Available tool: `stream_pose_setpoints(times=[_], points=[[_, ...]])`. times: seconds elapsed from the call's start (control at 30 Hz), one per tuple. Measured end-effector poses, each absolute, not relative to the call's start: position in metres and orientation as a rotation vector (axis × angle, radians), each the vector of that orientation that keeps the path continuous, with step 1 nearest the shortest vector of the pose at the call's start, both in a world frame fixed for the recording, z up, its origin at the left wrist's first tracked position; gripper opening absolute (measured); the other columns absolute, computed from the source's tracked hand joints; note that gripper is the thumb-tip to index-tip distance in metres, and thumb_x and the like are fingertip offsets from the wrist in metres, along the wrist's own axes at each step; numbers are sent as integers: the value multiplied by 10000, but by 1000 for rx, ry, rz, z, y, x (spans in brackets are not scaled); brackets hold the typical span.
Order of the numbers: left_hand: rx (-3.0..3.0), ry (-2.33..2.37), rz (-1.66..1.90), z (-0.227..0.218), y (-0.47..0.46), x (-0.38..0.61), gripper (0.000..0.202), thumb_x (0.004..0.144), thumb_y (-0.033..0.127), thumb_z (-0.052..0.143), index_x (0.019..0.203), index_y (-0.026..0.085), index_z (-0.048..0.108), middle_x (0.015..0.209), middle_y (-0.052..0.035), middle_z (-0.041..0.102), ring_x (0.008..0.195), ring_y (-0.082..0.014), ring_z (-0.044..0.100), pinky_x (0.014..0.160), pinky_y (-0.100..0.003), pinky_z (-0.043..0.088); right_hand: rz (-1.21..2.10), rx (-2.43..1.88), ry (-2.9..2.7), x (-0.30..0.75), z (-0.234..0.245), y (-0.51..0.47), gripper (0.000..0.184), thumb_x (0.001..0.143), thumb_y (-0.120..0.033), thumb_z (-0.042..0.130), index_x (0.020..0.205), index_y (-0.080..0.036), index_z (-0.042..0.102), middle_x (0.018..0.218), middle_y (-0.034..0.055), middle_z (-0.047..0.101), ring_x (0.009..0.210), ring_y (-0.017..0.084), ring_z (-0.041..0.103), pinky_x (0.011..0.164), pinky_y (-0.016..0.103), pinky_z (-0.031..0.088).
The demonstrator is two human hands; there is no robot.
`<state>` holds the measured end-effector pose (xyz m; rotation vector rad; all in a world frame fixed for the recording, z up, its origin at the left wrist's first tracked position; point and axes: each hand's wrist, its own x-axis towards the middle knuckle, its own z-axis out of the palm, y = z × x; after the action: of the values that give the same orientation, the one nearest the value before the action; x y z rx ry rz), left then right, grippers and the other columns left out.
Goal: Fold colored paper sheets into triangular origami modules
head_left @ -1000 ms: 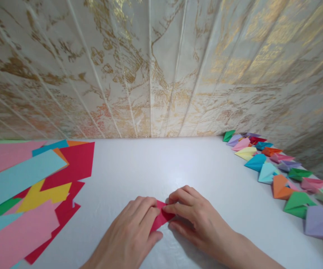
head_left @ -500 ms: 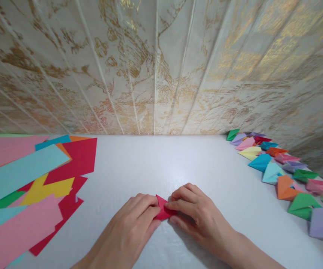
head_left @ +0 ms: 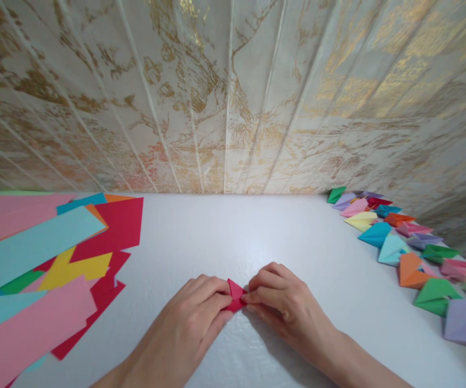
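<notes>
Between my two hands is a small piece of folded red paper, with a pointed corner standing up at its top left. My left hand is closed on its left side, fingers bent over the edge and the thumb below. The right edge is pinched between thumb and forefinger of my right hand, the other fingers curled. Parts of the paper are hidden under the fingertips. Both hands rest low over the white table.
Loose coloured paper strips and sheets lie heaped on the left, among them a light blue strip, a pink sheet and a red sheet. Folded paper pieces in many colours line the right side. A patterned wall rises behind.
My right fingers have shifted from lying over the paper to pinching its right edge. More of the paper's upper point now shows. The view has shifted slightly.
</notes>
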<state>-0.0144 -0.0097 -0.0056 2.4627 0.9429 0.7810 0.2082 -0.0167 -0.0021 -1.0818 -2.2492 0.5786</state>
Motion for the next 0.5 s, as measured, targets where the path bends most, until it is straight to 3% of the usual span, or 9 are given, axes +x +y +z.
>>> stream_pose_setpoints(times=[0.3, 0.5], points=[[2369, 910, 734, -5, -7, -17, 178, 1014, 164, 492, 1069, 229, 649, 1047, 11, 670, 951, -157, 608, 844, -272, 527, 652, -1115, -2206, 207, -2, -16, 128, 933, -126, 632, 886, -205, 720, 873, 30, 703, 825, 194, 569, 736, 323, 461], [2623, 1001, 702, -3, -14, -14, 285, 999, 96, 381, 989, 183, 653, 970, -37, 682, 820, -214, 603, 740, -375, 530, 675, -1124, -2211, 208, -1, -16, 131, 922, -124, 627, 892, -205, 726, 891, 29, 708, 851, 196, 574, 765, 335, 466]])
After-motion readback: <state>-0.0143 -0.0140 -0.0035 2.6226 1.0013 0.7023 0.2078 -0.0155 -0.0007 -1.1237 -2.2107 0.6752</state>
